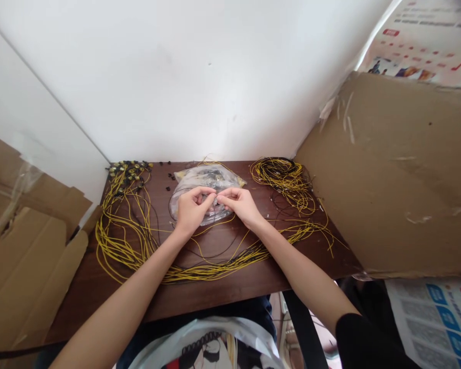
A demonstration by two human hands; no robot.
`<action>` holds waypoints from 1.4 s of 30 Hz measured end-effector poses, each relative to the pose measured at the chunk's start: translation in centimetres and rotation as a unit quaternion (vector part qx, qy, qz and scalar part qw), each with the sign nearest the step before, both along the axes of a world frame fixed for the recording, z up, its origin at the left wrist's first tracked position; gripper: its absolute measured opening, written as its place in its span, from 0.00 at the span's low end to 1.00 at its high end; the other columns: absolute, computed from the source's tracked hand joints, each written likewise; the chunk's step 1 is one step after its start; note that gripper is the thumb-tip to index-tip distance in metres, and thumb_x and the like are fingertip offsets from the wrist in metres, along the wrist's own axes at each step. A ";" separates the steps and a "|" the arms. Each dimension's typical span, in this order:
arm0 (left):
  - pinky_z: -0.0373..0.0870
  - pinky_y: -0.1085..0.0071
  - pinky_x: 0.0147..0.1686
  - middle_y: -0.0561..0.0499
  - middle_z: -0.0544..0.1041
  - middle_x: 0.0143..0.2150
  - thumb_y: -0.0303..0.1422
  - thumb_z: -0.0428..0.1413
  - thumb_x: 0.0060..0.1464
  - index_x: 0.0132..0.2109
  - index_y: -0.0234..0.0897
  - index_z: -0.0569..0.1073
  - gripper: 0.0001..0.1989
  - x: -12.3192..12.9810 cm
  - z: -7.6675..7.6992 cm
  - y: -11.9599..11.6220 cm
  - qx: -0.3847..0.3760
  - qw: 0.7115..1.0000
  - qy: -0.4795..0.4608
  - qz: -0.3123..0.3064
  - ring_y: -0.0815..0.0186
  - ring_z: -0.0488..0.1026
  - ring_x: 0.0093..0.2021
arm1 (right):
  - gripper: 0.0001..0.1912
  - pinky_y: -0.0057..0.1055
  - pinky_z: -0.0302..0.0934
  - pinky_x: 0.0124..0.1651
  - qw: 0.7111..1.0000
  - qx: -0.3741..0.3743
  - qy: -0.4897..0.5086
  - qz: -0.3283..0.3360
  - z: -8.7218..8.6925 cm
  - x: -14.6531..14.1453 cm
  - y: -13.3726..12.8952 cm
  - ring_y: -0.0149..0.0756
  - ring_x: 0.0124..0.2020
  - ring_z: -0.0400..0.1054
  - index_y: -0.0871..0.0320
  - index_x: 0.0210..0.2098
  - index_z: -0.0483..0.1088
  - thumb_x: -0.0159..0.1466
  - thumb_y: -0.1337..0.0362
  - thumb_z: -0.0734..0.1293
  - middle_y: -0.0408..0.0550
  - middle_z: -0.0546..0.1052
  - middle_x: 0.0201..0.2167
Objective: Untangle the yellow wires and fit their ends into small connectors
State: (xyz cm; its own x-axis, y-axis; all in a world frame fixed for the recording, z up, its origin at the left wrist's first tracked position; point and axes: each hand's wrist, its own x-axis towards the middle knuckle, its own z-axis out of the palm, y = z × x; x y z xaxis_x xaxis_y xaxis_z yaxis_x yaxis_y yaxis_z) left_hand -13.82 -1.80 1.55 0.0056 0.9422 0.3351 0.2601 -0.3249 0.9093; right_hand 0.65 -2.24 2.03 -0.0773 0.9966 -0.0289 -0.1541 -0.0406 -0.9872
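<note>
My left hand and my right hand meet at the fingertips over a clear plastic bag. Each is closed in a pinch. A thin dark wire loops by the fingers, but what exactly lies between the fingertips is too small to make out. Small dark and yellow pieces show inside the bag. Under my forearms runs a long bundle of yellow and black wires, spread across the brown table. Its left end carries a cluster of small black and yellow connectors.
A coiled heap of yellow and black wires lies at the back right. Cardboard walls stand at the left and right, and a white wall closes the back. Several small black pieces lie left of the bag.
</note>
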 end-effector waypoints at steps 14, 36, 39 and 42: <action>0.60 0.77 0.18 0.52 0.75 0.28 0.32 0.58 0.45 0.40 0.37 0.75 0.12 0.1 -0.3 0.1 0.012 1.000 -0.010 -0.025 0.74 0.54 0.19 | 0.11 0.22 0.48 0.20 0.999 0.030 -0.012 -0.020 -0.1 0.0 -0.1 0.23 0.17 0.57 0.60 0.26 0.73 0.46 0.60 0.72 0.39 0.69 0.16; 0.57 0.77 0.21 0.53 0.76 0.29 0.30 0.56 0.46 0.39 0.35 0.75 0.11 0.3 -0.1 -0.2 0.020 0.999 0.027 -0.022 0.75 0.56 0.20 | 0.12 0.26 0.59 0.25 0.998 0.051 0.000 -0.040 -0.5 -0.1 0.1 0.28 0.22 0.64 0.61 0.27 0.72 0.43 0.62 0.73 0.43 0.74 0.22; 0.56 0.78 0.21 0.54 0.75 0.28 0.30 0.56 0.46 0.39 0.35 0.75 0.11 0.3 0.0 -0.3 0.024 0.999 0.033 -0.021 0.75 0.56 0.20 | 0.13 0.27 0.61 0.26 0.998 0.049 0.002 -0.040 -0.5 -0.1 0.1 0.29 0.22 0.65 0.61 0.26 0.72 0.43 0.62 0.74 0.43 0.74 0.22; 0.56 0.78 0.21 0.54 0.74 0.27 0.29 0.56 0.46 0.39 0.35 0.75 0.10 0.3 0.1 -0.3 0.023 0.999 0.038 -0.017 0.75 0.56 0.20 | 0.13 0.28 0.62 0.27 0.998 0.041 -0.004 -0.036 -0.4 -0.1 0.0 0.31 0.24 0.67 0.60 0.26 0.72 0.43 0.61 0.74 0.44 0.74 0.22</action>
